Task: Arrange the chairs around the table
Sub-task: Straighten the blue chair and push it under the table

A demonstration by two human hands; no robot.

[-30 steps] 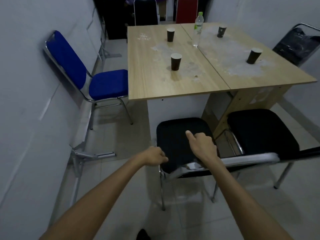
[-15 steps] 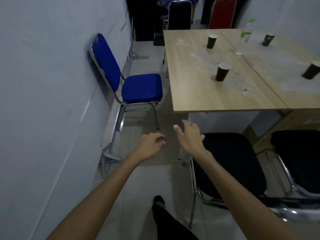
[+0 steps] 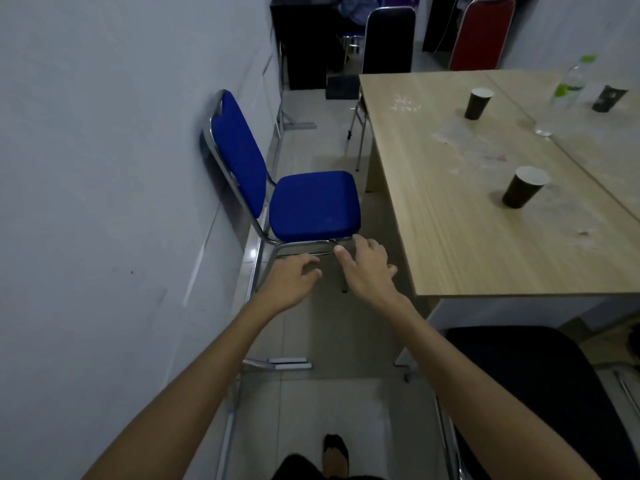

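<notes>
A narrow grey-walled room: the blue padded steel-framed chair stood left, against the wall, beside the pale wooden table. Left hand and right hand reached, spread, empty. Tight gap: a hasty pull might knock the table.

No text, brand, number or sign could be read. The water bottle carried a green label, and the far paper cup bore a pale print, but both were too blurred to make out.
</notes>
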